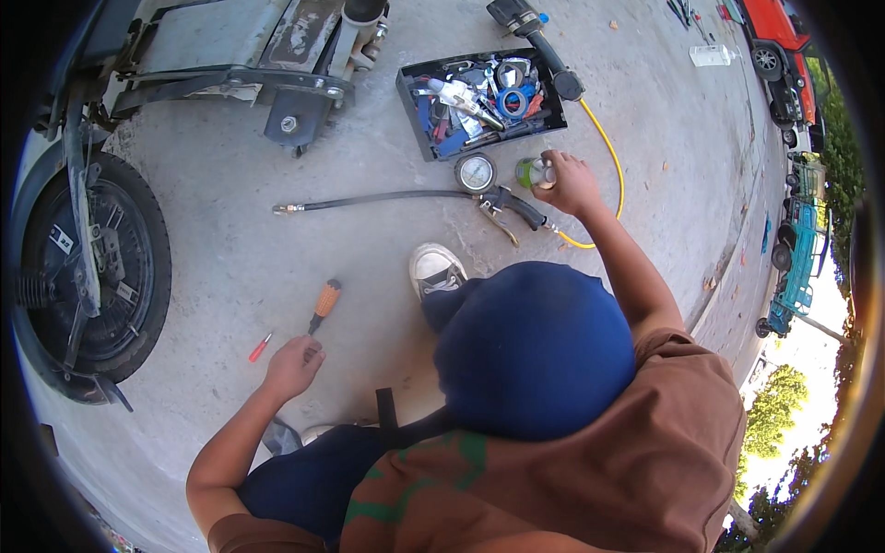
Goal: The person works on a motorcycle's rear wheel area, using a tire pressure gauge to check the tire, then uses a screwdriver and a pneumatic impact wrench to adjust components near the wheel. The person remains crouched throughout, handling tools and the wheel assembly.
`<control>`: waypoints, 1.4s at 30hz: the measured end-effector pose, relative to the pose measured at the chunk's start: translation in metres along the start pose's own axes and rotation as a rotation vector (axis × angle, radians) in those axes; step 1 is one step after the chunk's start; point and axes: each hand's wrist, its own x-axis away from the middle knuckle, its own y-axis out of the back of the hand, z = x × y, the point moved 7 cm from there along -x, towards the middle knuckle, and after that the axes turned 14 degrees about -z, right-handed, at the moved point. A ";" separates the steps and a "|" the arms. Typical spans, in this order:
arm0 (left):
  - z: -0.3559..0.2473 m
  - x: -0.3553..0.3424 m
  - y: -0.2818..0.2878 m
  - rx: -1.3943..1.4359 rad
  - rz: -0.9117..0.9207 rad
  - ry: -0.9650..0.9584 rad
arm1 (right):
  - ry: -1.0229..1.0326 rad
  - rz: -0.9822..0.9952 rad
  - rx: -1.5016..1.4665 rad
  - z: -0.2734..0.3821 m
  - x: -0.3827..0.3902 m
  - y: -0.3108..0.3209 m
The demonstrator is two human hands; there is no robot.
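Observation:
My left hand (293, 367), low at centre-left, has its fingers closed on the dark shaft of an orange-handled screwdriver (326, 299). A small red screwdriver (260, 347) lies just left of it. My right hand (567, 184) grips a small green container (532, 172) with a pale top, beside an air inflator (516, 208) with a round gauge (476, 173), black hose and yellow air line. Just beyond sits a black box of mixed tools and tapes (412, 111), with a black power tool (550, 66) at its right.
At left stands a two-wheeled vehicle's wheel (140, 240) and frame (221, 41). My shoe (433, 267) and blue-clad knee are in front of me. A clear plastic bottle (712, 55) lies on the concrete (664, 157). A red vehicle (772, 18) and teal vehicle (797, 258) stand along the right.

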 end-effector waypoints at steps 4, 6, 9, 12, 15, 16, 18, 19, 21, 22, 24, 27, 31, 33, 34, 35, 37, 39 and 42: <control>0.001 0.002 0.002 -0.006 -0.008 0.024 | 0.051 0.078 0.054 0.011 -0.019 -0.004; 0.000 0.002 0.002 -0.025 -0.010 0.017 | -0.031 0.078 -0.107 0.026 -0.051 0.019; -0.001 -0.001 -0.002 -0.048 0.005 -0.012 | 0.106 0.024 -0.178 0.049 -0.104 0.023; 0.002 -0.001 -0.001 -0.007 -0.008 0.002 | 0.313 -0.205 -0.041 0.075 -0.142 -0.003; 0.005 -0.003 0.004 -0.003 -0.037 0.019 | 0.339 -0.218 0.010 0.091 -0.154 -0.014; 0.007 -0.002 0.005 -0.002 -0.048 0.023 | 0.328 -0.159 0.030 0.092 -0.155 -0.018; 0.008 -0.001 0.005 -0.001 -0.053 0.028 | 0.350 -0.131 0.012 0.095 -0.150 -0.016; 0.007 0.000 0.005 0.000 -0.046 0.030 | 0.385 -0.119 -0.010 0.098 -0.144 -0.014; 0.007 0.000 0.005 0.003 -0.033 0.027 | 0.454 -0.092 -0.055 0.105 -0.131 -0.009; 0.007 -0.001 0.004 0.006 -0.026 0.023 | 0.468 -0.074 -0.096 0.107 -0.122 -0.007; 0.007 -0.004 0.004 0.014 -0.019 0.010 | 0.466 -0.111 -0.161 0.098 -0.109 -0.006; 0.009 -0.005 0.006 0.025 -0.036 0.014 | 0.350 -0.155 -0.288 0.082 -0.099 0.003; 0.011 -0.006 0.007 0.034 -0.037 0.030 | -0.164 -0.181 -0.827 0.025 -0.114 -0.007; 0.011 -0.006 0.005 0.034 -0.029 0.038 | -0.241 -0.294 -0.901 0.006 -0.134 -0.001; 0.009 -0.006 0.005 0.031 -0.023 0.040 | -0.259 -0.256 -0.850 -0.001 -0.143 0.001; 0.009 -0.007 0.004 0.028 -0.018 0.042 | -0.277 -0.218 -0.798 -0.008 -0.148 0.004; 0.010 -0.008 0.005 0.034 -0.026 0.031 | -0.304 -0.124 -0.873 -0.004 -0.150 0.010; 0.010 -0.008 0.006 0.022 -0.035 0.020 | -0.321 -0.053 -0.988 -0.008 -0.157 0.005; 0.009 -0.008 0.007 0.001 -0.039 0.022 | -0.189 0.196 -0.841 0.007 -0.155 0.000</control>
